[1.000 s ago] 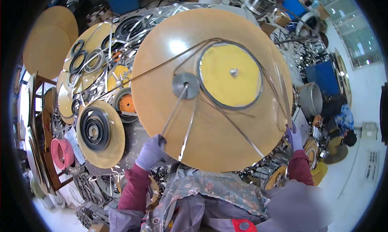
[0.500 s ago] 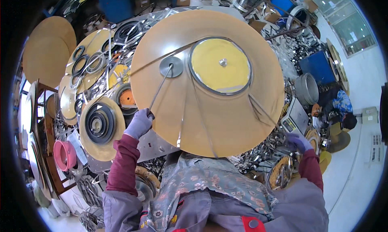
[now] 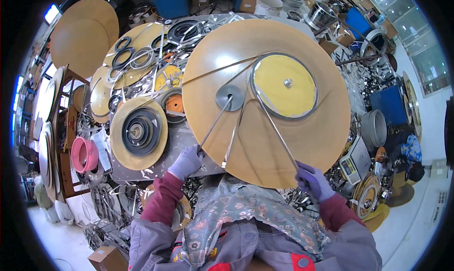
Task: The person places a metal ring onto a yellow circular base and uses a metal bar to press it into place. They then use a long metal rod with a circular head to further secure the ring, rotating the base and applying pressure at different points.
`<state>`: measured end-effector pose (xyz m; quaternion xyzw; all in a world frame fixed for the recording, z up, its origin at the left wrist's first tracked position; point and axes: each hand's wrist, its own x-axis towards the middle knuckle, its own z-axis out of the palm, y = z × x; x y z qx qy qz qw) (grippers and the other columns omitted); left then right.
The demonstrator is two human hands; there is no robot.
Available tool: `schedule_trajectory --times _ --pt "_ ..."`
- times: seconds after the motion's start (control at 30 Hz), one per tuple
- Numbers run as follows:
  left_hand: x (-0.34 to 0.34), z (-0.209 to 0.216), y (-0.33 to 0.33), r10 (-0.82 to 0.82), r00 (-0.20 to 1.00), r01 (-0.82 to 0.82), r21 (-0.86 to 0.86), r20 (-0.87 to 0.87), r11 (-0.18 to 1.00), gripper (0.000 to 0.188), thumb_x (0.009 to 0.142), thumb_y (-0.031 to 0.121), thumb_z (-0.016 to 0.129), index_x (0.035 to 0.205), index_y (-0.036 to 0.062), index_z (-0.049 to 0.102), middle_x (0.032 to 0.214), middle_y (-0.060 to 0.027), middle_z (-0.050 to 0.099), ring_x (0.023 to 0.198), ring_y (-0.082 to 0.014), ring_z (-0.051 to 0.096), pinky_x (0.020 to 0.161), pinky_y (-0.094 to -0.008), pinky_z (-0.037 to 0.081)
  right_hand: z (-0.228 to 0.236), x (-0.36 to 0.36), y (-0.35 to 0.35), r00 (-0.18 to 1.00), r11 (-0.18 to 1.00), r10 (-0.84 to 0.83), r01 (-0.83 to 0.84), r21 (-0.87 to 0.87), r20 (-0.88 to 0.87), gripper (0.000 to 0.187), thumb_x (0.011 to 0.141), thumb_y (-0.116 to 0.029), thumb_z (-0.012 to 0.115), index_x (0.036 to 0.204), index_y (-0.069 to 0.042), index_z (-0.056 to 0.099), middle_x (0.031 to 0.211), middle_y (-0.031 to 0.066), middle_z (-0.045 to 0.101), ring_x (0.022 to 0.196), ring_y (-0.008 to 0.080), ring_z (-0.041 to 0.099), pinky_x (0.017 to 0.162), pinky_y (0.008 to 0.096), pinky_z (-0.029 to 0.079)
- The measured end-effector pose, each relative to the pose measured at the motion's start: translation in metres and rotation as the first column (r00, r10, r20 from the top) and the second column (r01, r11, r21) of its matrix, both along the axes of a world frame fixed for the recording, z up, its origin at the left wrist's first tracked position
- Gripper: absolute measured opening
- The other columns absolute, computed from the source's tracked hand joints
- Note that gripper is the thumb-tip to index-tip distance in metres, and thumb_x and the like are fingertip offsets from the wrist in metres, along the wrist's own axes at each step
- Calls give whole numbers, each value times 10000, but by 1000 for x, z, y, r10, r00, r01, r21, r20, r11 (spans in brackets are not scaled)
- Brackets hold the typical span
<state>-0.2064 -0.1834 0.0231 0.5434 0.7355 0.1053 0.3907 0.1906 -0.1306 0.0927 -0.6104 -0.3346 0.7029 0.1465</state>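
Observation:
A wide tan disc [image 3: 302,150] lies before me, with a smaller yellow disc [image 3: 274,92] on it, ringed by a dark rim. My left hand [image 3: 186,163], in a pale purple glove, is closed round the near end of a thin rod [image 3: 215,127]. At the rod's far end a round grey plate [image 3: 222,99] rests on the tan disc. My right hand [image 3: 314,182], also gloved, is closed on a thin metal strip [image 3: 278,131] that stretches up to the lower left of the yellow disc. Another strip [image 3: 231,146] trails over the tan disc's near edge.
Left of the tan disc, a smaller disc bears stacked black rings [image 3: 141,133]. A pink tub [image 3: 84,154] stands farther left. On the right are a scale [image 3: 354,161], loose metal scrap and a blue bin [image 3: 388,104]. Another person [image 3: 410,150] crouches at the far right.
My right hand has come left to the tan disc's near edge. Its strip now leaves the yellow disc's lower left instead of its right. The left hand keeps the rod; the view has shifted.

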Motion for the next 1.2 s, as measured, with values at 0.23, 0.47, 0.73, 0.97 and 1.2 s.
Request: schedule_trajectory --times 0.23,0.47,0.73,0.97,1.2 --pt "7 -28 -8 64 993 -65 9 95 998 194 857 139 545 967 -9 605 940 -236 652 931 -404 619 813 -469 482 -51 -138 62 940 958 -200 247 146 -276 429 922 -232 599 1305 -57 520 692 -28 459 531 70 451 455 220 383" --pt "26 -28 -10 50 985 -55 28 166 998 194 862 155 541 904 -28 593 884 -261 641 892 -420 618 781 -482 483 -44 -121 116 1000 931 -27 28 364 -10 331 917 -241 600 1199 -68 603 727 53 607 617 147 582 526 289 477" --pt "27 -33 14 38 996 -43 69 82 997 194 868 153 533 900 -29 592 883 -268 635 881 -427 616 776 -478 485 -108 -94 221 574 371 -131 -728 577 808 305 912 -243 553 1170 -99 628 989 186 668 899 359 632 831 451 486" --pt "15 -30 21 3 992 -1 -15 126 1000 193 874 152 527 915 -30 580 868 -273 634 865 -433 616 775 -478 492 -112 -90 224 581 354 -117 -733 581 805 310 908 -253 569 1170 -97 626 935 202 666 873 369 635 810 453 490" --pt "15 -27 20 8 997 -10 29 74 1000 188 870 147 533 920 -23 597 866 -262 640 861 -428 620 770 -474 489 -104 -89 220 584 325 -80 -751 575 808 330 915 -273 540 1188 -101 610 953 204 664 902 359 631 827 450 489"
